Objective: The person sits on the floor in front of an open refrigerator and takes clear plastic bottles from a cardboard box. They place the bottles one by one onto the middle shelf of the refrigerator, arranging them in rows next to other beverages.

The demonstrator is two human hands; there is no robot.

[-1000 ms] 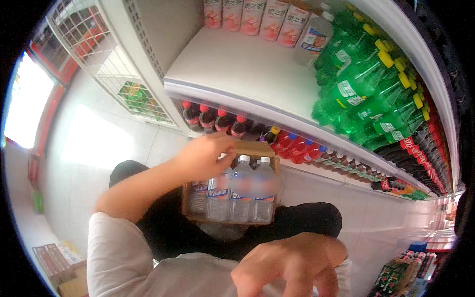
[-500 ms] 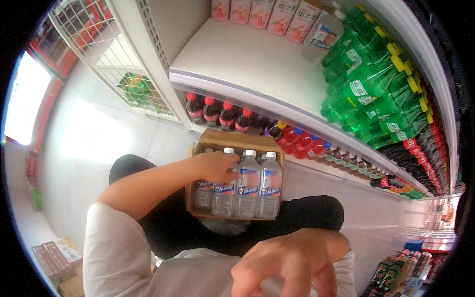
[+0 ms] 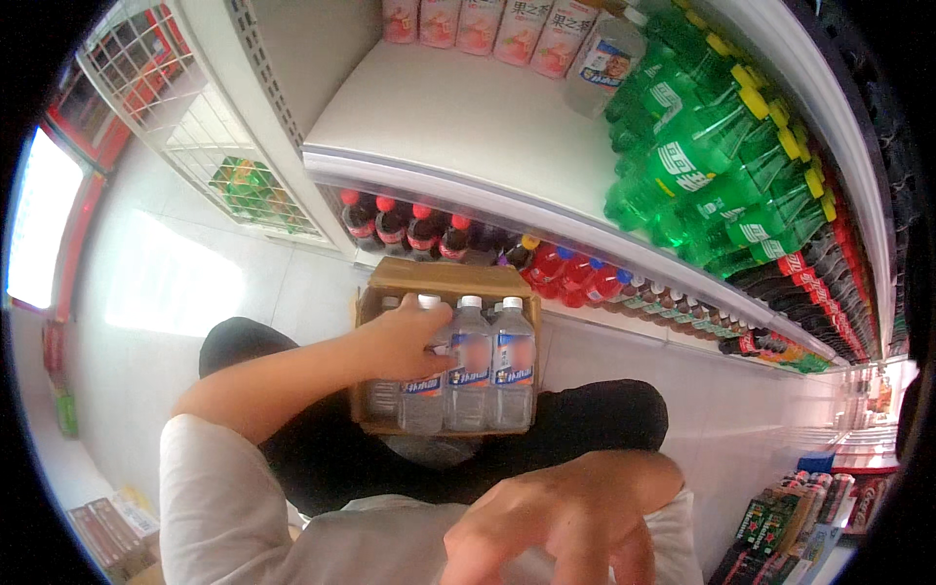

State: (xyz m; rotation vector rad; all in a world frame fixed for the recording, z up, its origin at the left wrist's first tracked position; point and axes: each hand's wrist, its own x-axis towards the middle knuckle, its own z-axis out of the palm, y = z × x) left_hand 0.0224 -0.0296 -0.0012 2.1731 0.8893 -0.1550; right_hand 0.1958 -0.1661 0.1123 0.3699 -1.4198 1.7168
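Between my bent legs stands an open cardboard box (image 3: 434, 277) with several clear plastic bottles (image 3: 513, 380) with white caps and blue-and-white labels. My left hand (image 3: 414, 336) reaches over the box from the left, its fingers closed round the upper part of one water bottle (image 3: 421, 411). That bottle is still among the others, and the hand hides much of its neck and shoulder. Close to the camera at the lower right, my right hand (image 3: 561, 522) hangs with bent fingers apart, and nothing shows in it.
Ahead is a white shelf (image 3: 439, 107) with pink cartons (image 3: 517, 31), one clear bottle (image 3: 603, 70) and green soda bottles (image 3: 697, 161). Dark red-capped bottles (image 3: 424, 232) and red drinks (image 3: 570, 273) line the level below. A wire rack (image 3: 185, 117) stands left; stacked packs (image 3: 770, 526) lie lower right.
My view has shifted slightly, so the shelf and box appear farther left. My left hand has closed further round the bottle's upper part. The right hand hangs much as before.
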